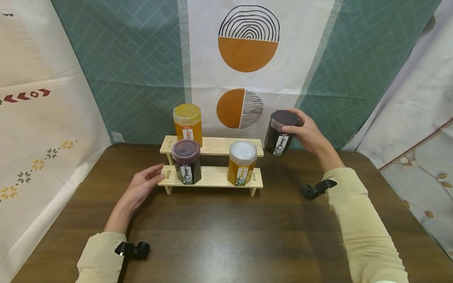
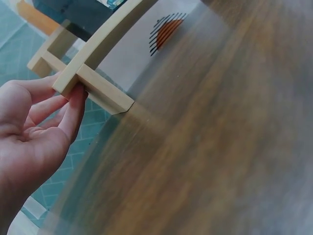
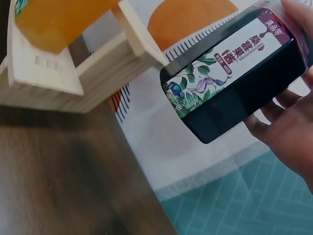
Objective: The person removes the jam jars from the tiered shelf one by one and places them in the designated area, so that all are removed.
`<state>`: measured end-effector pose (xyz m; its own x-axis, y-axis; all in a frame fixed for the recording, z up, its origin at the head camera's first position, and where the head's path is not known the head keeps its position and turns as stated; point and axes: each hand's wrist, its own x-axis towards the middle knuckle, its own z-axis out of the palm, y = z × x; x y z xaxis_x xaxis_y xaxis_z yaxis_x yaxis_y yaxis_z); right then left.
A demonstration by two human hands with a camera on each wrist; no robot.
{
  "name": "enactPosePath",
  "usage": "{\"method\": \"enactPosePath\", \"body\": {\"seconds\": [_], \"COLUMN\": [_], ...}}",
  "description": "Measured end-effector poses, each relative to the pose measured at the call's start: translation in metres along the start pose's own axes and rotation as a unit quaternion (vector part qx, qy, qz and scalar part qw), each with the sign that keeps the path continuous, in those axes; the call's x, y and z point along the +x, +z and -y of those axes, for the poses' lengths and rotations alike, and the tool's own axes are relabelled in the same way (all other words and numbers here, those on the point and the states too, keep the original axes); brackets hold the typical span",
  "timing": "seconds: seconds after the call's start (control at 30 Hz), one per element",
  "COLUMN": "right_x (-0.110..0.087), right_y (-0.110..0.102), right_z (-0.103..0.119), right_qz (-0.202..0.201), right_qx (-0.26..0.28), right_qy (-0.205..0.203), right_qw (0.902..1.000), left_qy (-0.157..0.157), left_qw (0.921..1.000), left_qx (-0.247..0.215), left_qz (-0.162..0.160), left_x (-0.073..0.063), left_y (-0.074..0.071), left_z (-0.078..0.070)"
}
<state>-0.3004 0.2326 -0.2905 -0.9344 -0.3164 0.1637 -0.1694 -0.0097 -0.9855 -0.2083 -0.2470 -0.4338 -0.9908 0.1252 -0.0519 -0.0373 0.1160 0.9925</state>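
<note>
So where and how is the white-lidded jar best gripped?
Probably just below the lid, across opposite sides, from the front right: the white-lidded jar stands upright near the right end of the lower step, with the upper step behind it.

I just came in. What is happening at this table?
A person's right hand holds a dark jar in the air, right of a rack. The left hand grips the left end of the lower shelf. A yellow jar stands on the upper shelf; another dark jar and another yellow jar stand on the lower.
</note>
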Motion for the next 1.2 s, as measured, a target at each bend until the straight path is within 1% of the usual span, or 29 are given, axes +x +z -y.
{"method": "enactPosePath", "body": {"seconds": [0.17, 0.47, 0.63, 0.73, 0.9, 1.03, 1.2], "right_x": [-0.006, -0.010, -0.014, -0.020, -0.030, -0.029, -0.022], "right_y": [-0.008, -0.012, -0.015, -0.017, -0.017, -0.014, -0.012], "right_z": [-0.008, -0.041, -0.065, -0.083, -0.106, -0.112, -0.110], "right_qz": [-0.008, -0.024, -0.025, -0.020, -0.021, -0.018, -0.007], "right_qx": [-0.022, -0.073, -0.048, -0.027, 0.027, 0.064, 0.061], "right_qy": [0.011, 0.019, 0.021, 0.028, 0.049, 0.057, 0.073], "right_qw": [0.9997, 0.9969, 0.9983, 0.9990, 0.9982, 0.9962, 0.9954], "left_qy": [0.009, 0.012, 0.014, 0.010, 0.005, 0.010, 0.008], "left_qw": [0.9999, 0.9994, 0.9994, 0.9995, 0.9994, 0.9995, 0.9997], "left_qx": [-0.013, -0.032, -0.030, -0.029, -0.030, -0.030, -0.025], "left_qz": [-0.003, -0.003, -0.003, 0.006, 0.018, 0.011, 0.000], "left_x": [0.002, -0.002, -0.002, -0.002, -0.002, -0.002, -0.004], "left_y": [-0.001, 0.000, 0.003, 0.004, 0.007, 0.006, 0.001], "left_z": [0.001, -0.001, 0.001, 0.002, 0.002, 0.001, -0.001]}}
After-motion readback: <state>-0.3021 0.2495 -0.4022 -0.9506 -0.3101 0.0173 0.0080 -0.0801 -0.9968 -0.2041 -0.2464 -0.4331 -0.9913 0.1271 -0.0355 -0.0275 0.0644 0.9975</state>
